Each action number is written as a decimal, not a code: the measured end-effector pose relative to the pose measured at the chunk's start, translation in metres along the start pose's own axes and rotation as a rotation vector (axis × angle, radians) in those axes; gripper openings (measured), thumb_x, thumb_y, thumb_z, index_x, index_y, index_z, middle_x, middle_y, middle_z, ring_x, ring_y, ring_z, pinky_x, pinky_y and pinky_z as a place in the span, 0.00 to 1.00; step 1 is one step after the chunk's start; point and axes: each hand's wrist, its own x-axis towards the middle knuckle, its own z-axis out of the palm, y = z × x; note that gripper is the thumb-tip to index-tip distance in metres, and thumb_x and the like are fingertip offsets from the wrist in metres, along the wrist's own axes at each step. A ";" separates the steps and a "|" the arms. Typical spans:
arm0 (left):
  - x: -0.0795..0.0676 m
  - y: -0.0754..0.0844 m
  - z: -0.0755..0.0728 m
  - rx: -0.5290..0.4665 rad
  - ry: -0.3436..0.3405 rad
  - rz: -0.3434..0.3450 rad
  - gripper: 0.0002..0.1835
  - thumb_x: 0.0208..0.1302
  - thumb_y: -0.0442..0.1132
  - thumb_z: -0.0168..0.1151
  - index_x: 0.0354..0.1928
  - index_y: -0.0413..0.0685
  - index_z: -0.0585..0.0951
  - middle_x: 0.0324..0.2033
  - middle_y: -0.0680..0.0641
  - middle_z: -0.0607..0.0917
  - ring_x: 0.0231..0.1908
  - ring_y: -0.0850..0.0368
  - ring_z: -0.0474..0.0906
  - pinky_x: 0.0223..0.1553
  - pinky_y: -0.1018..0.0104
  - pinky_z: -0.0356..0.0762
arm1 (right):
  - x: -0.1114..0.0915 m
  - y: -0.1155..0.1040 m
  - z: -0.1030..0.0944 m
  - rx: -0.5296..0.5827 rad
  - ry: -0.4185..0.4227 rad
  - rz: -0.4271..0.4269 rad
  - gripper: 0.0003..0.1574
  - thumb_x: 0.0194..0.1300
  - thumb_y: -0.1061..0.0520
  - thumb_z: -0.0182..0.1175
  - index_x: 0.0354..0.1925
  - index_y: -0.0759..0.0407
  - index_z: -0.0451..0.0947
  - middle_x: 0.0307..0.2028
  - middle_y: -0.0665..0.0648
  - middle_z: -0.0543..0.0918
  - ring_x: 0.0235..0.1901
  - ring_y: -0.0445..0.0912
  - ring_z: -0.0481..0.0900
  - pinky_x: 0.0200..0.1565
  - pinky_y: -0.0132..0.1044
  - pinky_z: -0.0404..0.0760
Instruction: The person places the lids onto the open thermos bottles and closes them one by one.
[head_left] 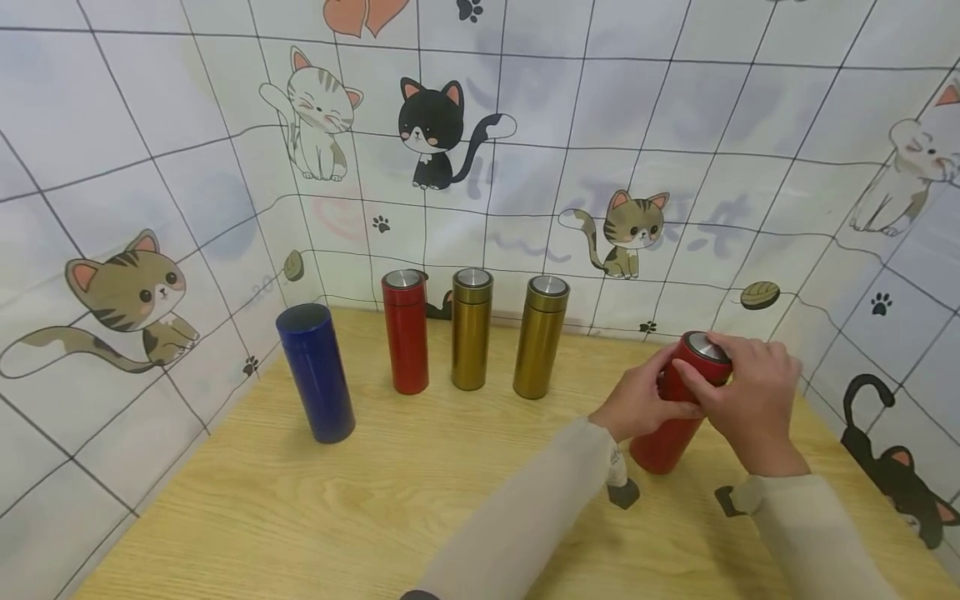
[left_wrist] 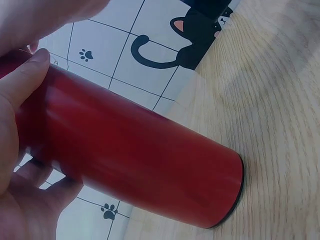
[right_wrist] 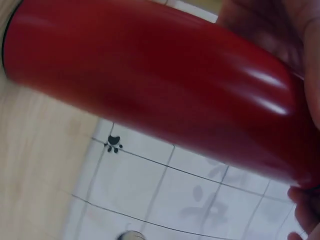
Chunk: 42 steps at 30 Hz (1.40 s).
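A red thermos flask (head_left: 666, 443) with a silver-topped lid (head_left: 707, 346) stands at the right of the table. My left hand (head_left: 643, 396) is wrapped round its upper body, the thumb lying across the front. Fingers and thumb of my right hand (head_left: 756, 400) grip the same flask at its lid end. Seen from the left wrist, the smooth red body (left_wrist: 130, 145) runs down to a dark base rim at the wooden surface. In the right wrist view the flask's body (right_wrist: 150, 70) fills the upper part, and the lid is out of sight.
Left of the hands stand two gold flasks (head_left: 471, 342) (head_left: 538, 350), another red flask (head_left: 407, 346) and a blue flask (head_left: 318, 379), all upright on the wooden table (head_left: 300, 525). A wall covering (head_left: 525, 192) with printed cats encloses the back and both sides.
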 end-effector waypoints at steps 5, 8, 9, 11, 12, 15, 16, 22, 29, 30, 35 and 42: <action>0.000 0.001 -0.003 0.006 0.011 -0.015 0.45 0.56 0.42 0.73 0.70 0.77 0.60 0.55 0.66 0.76 0.50 0.69 0.74 0.51 0.67 0.76 | 0.005 -0.009 -0.001 -0.045 -0.098 0.094 0.37 0.54 0.44 0.69 0.52 0.69 0.75 0.44 0.72 0.79 0.40 0.66 0.66 0.40 0.61 0.62; 0.000 0.000 -0.002 -0.006 0.011 -0.019 0.44 0.56 0.41 0.73 0.69 0.77 0.61 0.54 0.66 0.76 0.49 0.69 0.74 0.49 0.67 0.76 | 0.004 -0.010 -0.005 0.127 -0.230 0.211 0.38 0.60 0.47 0.68 0.58 0.69 0.67 0.49 0.71 0.75 0.43 0.63 0.68 0.42 0.47 0.72; 0.000 0.000 -0.002 -0.007 0.010 -0.020 0.44 0.55 0.41 0.74 0.69 0.77 0.62 0.53 0.66 0.76 0.48 0.69 0.74 0.49 0.67 0.77 | 0.003 -0.009 -0.007 0.209 -0.276 0.251 0.38 0.62 0.49 0.67 0.60 0.68 0.65 0.50 0.69 0.73 0.45 0.61 0.68 0.42 0.40 0.75; 0.000 -0.001 -0.001 -0.004 0.002 -0.017 0.44 0.55 0.41 0.74 0.69 0.76 0.62 0.52 0.66 0.77 0.48 0.70 0.74 0.47 0.68 0.77 | 0.003 -0.006 -0.013 0.378 -0.363 0.309 0.36 0.66 0.53 0.63 0.65 0.66 0.61 0.54 0.65 0.71 0.49 0.54 0.69 0.40 0.30 0.76; 0.000 -0.001 -0.001 -0.002 -0.002 -0.010 0.44 0.55 0.41 0.74 0.69 0.76 0.62 0.52 0.66 0.77 0.48 0.70 0.74 0.47 0.69 0.77 | 0.003 -0.003 -0.016 0.469 -0.402 0.314 0.35 0.68 0.56 0.61 0.67 0.64 0.60 0.55 0.61 0.70 0.49 0.50 0.70 0.41 0.25 0.75; 0.000 -0.003 -0.001 -0.002 -0.017 0.004 0.44 0.55 0.41 0.74 0.70 0.74 0.61 0.52 0.65 0.77 0.48 0.70 0.74 0.46 0.71 0.76 | 0.004 0.007 -0.022 0.674 -0.487 0.280 0.34 0.69 0.65 0.56 0.70 0.60 0.60 0.57 0.52 0.70 0.49 0.40 0.73 0.44 0.21 0.74; 0.000 -0.003 -0.001 -0.004 -0.021 0.005 0.44 0.56 0.41 0.74 0.70 0.74 0.60 0.52 0.65 0.77 0.49 0.70 0.74 0.47 0.71 0.76 | 0.003 0.010 -0.023 0.709 -0.505 0.260 0.34 0.69 0.67 0.55 0.71 0.60 0.61 0.57 0.50 0.71 0.49 0.38 0.74 0.45 0.21 0.75; 0.000 -0.003 -0.001 -0.013 -0.025 -0.003 0.45 0.56 0.40 0.74 0.70 0.74 0.60 0.52 0.64 0.77 0.48 0.70 0.74 0.47 0.70 0.76 | 0.004 0.021 -0.029 0.639 -0.537 0.201 0.36 0.67 0.68 0.58 0.70 0.57 0.64 0.58 0.39 0.71 0.54 0.32 0.71 0.48 0.20 0.70; 0.000 -0.003 0.000 -0.021 -0.021 -0.002 0.45 0.56 0.39 0.74 0.70 0.74 0.60 0.52 0.64 0.77 0.48 0.70 0.74 0.46 0.71 0.76 | 0.002 0.017 -0.026 0.422 -0.434 0.177 0.38 0.60 0.62 0.68 0.67 0.52 0.70 0.53 0.40 0.75 0.49 0.31 0.66 0.44 0.42 0.68; 0.000 -0.003 0.000 -0.019 -0.020 -0.002 0.45 0.56 0.39 0.74 0.70 0.74 0.60 0.52 0.64 0.77 0.48 0.70 0.74 0.46 0.71 0.76 | 0.002 0.015 -0.025 0.396 -0.412 0.182 0.38 0.59 0.61 0.69 0.67 0.52 0.71 0.53 0.44 0.76 0.48 0.33 0.66 0.43 0.45 0.67; 0.000 -0.002 -0.001 -0.004 -0.009 -0.002 0.45 0.55 0.40 0.74 0.70 0.75 0.60 0.51 0.64 0.78 0.47 0.69 0.75 0.46 0.70 0.77 | 0.000 0.005 -0.020 0.259 -0.297 0.155 0.38 0.56 0.57 0.73 0.64 0.52 0.74 0.49 0.63 0.79 0.47 0.47 0.66 0.39 0.48 0.66; 0.001 -0.002 -0.001 0.001 -0.004 0.005 0.44 0.55 0.41 0.74 0.69 0.75 0.61 0.51 0.64 0.78 0.46 0.70 0.75 0.46 0.70 0.77 | 0.000 -0.001 -0.012 0.148 -0.132 0.033 0.38 0.48 0.56 0.76 0.58 0.62 0.78 0.43 0.69 0.82 0.42 0.61 0.70 0.41 0.53 0.63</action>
